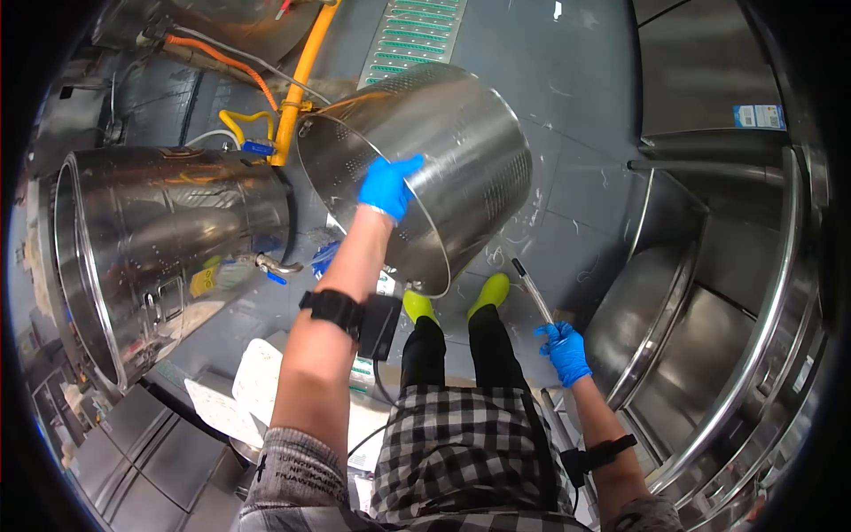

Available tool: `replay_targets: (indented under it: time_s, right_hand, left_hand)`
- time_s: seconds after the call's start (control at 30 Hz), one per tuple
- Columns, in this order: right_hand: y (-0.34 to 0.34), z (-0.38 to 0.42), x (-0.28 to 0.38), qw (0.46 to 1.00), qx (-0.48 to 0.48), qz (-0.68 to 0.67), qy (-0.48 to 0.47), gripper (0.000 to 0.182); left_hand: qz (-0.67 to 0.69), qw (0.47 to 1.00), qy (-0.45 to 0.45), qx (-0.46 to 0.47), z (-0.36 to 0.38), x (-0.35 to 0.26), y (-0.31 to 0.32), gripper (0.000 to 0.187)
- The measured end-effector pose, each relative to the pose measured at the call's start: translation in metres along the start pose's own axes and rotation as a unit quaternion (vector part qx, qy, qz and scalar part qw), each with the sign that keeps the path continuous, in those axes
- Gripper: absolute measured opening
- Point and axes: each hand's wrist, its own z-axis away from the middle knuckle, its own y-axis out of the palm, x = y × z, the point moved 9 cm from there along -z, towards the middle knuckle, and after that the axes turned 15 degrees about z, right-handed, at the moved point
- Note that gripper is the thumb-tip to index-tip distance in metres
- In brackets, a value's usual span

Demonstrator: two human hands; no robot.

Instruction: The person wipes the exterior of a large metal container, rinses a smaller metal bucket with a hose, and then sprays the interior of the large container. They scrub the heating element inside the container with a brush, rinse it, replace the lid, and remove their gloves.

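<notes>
My left hand [388, 188], in a blue glove, grips the rim of a large perforated steel drum [470, 133]. The drum lies tilted on its side over the floor, its open mouth turned to the left and toward me. My thumb or a finger reaches over the outer wall; the other fingers are partly hidden at the rim. To the right, my right hand [566, 353], also blue-gloved, is closed around a thin metal rod with a black tip [534, 293]. The rod points up and left, apart from the drum.
A big steel pot [168, 257] with a tap stands at left. A yellow pipe [301, 80] and hoses run behind it. A green-slotted drain grate [412, 35] crosses the grey floor. Steel shelving [762, 293] holds large vessels at right. White boards [257, 381] lie lower left.
</notes>
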Motion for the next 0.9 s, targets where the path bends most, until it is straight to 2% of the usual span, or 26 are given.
replay_targets:
  time_s: [0.07, 0.1, 0.17, 0.2, 0.27, 0.33, 0.37, 0.43, 0.47, 0.57, 0.6, 0.67, 0.7, 0.77, 0.83, 0.9]
  right_hand:
    - [-0.004, 0.007, -0.002, 0.999, -0.015, -0.037, -0.021, 0.020]
    - [-0.006, 0.014, -0.006, 0.999, -0.015, -0.042, -0.012, 0.020]
    - [-0.009, 0.028, -0.022, 0.998, -0.015, -0.054, -0.001, 0.021]
    - [-0.010, 0.034, -0.030, 1.000, 0.002, -0.013, -0.021, 0.020]
    - [-0.009, 0.051, -0.034, 0.998, 0.015, 0.025, -0.050, 0.020]
    - [-0.007, 0.069, -0.028, 0.996, 0.060, -0.052, -0.047, 0.019]
    - [-0.011, 0.078, -0.012, 0.995, 0.055, -0.055, -0.055, 0.019]
    - [-0.014, 0.103, 0.033, 0.977, 0.048, -0.195, -0.071, 0.018]
    - [-0.017, 0.114, 0.058, 0.972, 0.056, -0.214, -0.082, 0.019]
    - [-0.034, 0.138, 0.125, 0.961, 0.015, -0.227, -0.160, 0.020]
    - [-0.040, 0.147, 0.145, 0.968, 0.008, -0.191, -0.164, 0.021]
    - [-0.053, 0.164, 0.181, 0.956, 0.003, -0.209, -0.203, 0.020]
    - [-0.058, 0.176, 0.199, 0.949, 0.002, -0.219, -0.228, 0.019]
    - [-0.084, 0.209, 0.240, 0.918, -0.033, -0.258, -0.300, 0.019]
    - [-0.108, 0.237, 0.264, 0.893, -0.053, -0.306, -0.327, 0.018]
    - [-0.127, 0.265, 0.283, 0.870, -0.069, -0.316, -0.373, 0.018]
  left_hand:
    - [0.156, 0.983, 0.059, 0.073, -0.020, -0.023, 0.008, 0.028]
    - [0.151, 0.984, 0.059, 0.077, -0.017, -0.029, 0.010, 0.028]
    - [0.285, 0.953, 0.071, 0.075, 0.018, -0.061, 0.022, 0.020]
    - [0.325, 0.940, 0.050, 0.088, 0.020, -0.068, 0.026, 0.019]
    - [0.343, 0.931, 0.072, 0.100, 0.059, -0.095, 0.053, 0.020]
    - [0.388, 0.913, 0.089, 0.092, 0.087, -0.121, 0.072, 0.024]
    - [0.387, 0.912, 0.095, 0.101, 0.098, -0.131, 0.080, 0.024]
    - [0.397, 0.887, 0.139, 0.190, 0.135, -0.157, 0.101, 0.023]
    - [0.406, 0.877, 0.136, 0.217, 0.163, -0.166, 0.112, 0.017]
    - [0.443, 0.843, 0.165, 0.255, 0.244, -0.195, 0.134, 0.013]
    - [0.449, 0.825, 0.184, 0.289, 0.271, -0.206, 0.138, 0.012]
    - [0.452, 0.796, 0.200, 0.349, 0.321, -0.229, 0.142, 0.008]
    - [0.460, 0.803, 0.229, 0.303, 0.345, -0.233, 0.133, 0.008]
    - [0.479, 0.756, 0.256, 0.364, 0.394, -0.251, 0.128, 0.009]
    - [0.489, 0.743, 0.279, 0.362, 0.440, -0.260, 0.121, 0.007]
    - [0.501, 0.685, 0.258, 0.461, 0.486, -0.268, 0.115, 0.008]
